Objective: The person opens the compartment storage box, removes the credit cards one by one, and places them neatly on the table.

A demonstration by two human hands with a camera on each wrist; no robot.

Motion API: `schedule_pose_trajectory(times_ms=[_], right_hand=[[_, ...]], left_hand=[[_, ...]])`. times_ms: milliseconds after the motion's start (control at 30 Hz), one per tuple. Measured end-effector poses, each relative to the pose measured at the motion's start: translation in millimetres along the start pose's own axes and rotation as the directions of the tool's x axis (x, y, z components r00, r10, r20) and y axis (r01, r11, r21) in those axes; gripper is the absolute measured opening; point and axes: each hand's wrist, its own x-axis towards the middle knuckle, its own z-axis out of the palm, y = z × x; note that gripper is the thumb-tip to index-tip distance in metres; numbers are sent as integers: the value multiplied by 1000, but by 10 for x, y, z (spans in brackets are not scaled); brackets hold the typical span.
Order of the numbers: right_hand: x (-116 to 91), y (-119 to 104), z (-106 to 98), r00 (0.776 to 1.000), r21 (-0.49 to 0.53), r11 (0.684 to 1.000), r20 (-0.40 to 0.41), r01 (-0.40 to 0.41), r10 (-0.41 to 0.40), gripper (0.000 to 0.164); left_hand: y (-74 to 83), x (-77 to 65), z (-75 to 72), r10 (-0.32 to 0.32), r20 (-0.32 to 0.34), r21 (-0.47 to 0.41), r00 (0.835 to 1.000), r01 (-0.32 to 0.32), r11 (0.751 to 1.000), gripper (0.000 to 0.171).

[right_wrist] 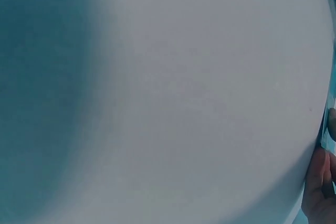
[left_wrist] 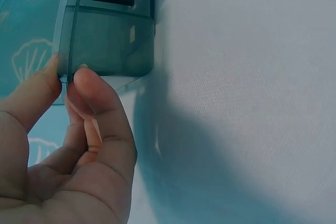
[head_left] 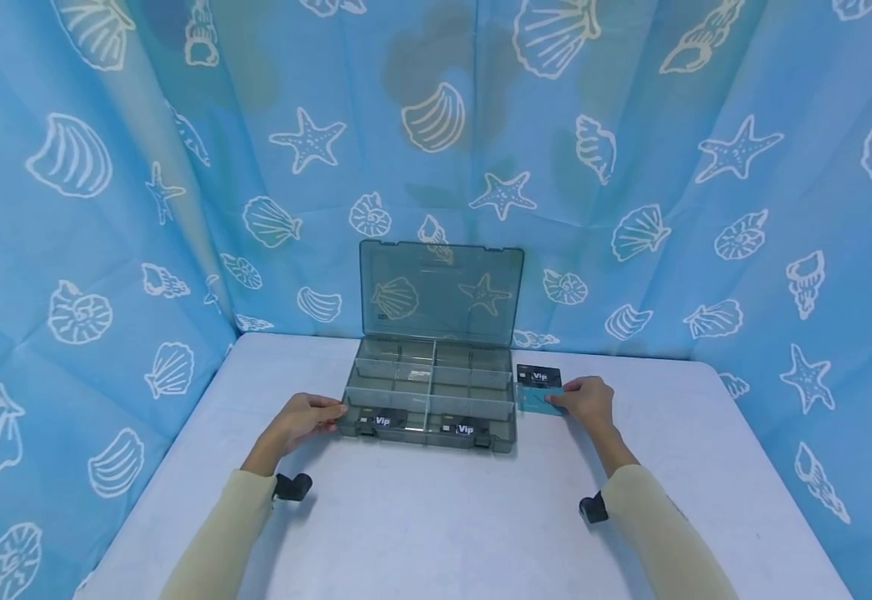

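Note:
A grey see-through compartment box (head_left: 394,389) stands with its lid (head_left: 442,292) raised at the back. My left hand (head_left: 307,419) pinches the rim at the box's front left corner between thumb and finger, seen close in the left wrist view. Two black "Vip" cards lie in the front compartments, one on the left (head_left: 382,419) and one on the right (head_left: 464,428). Just right of the box, my right hand (head_left: 588,402) pinches a teal card (head_left: 537,400) by its right side. The teal card overlaps the lower part of another black "Vip" card (head_left: 541,375).
Clear dividers (head_left: 430,385) split the box into several compartments. Dark latches hang on its front wall. The table (head_left: 421,525) has a white cloth. A blue curtain (head_left: 346,167) with shell and starfish prints surrounds the back and sides.

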Motion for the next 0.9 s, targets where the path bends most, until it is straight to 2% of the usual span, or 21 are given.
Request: schedule_pose_trajectory(times_ms=[267, 400, 500, 533, 600, 667, 733, 800, 900], right_hand=[[-28, 4, 26, 999, 2, 999, -26, 38, -38, 38], [-48, -126, -40, 987, 42, 988, -70, 150, -147, 35], [-163, -373, -87, 962, 101, 958, -63, 269, -264, 30], [-229, -471, -87, 958, 134, 948, -29, 288, -286, 29], [-371, -641, -58, 938, 200, 928, 90, 314, -336, 27], [-517, -767, -8, 898, 253, 918, 244, 305, -365, 27], [-640, -851, 57, 852, 261, 925, 377, 278, -362, 25], [-727, -907, 116, 812, 206, 931, 455, 303, -365, 24], [-822, -971, 177, 781, 60, 922, 512, 382, -357, 28]], left_hand=[[12, -39, 15, 1, -3, 29, 1000, 0, 1000, 32], [-6, -41, 22, 7, -17, 29, 1000, -6, 1000, 31], [-47, -38, 26, 12, -29, 29, 999, -12, 1000, 31], [-56, -41, 24, 12, -31, 34, 999, -11, 999, 31], [-61, -47, 19, 9, -37, 38, 999, -7, 999, 31], [-60, -43, 13, 9, -33, 40, 999, -7, 999, 31], [-52, -36, 14, 4, -32, 36, 999, -3, 999, 31], [-43, -31, 19, 5, -32, 31, 999, -4, 1000, 31], [-39, -29, 35, 11, -27, 22, 1000, -10, 1000, 32]])
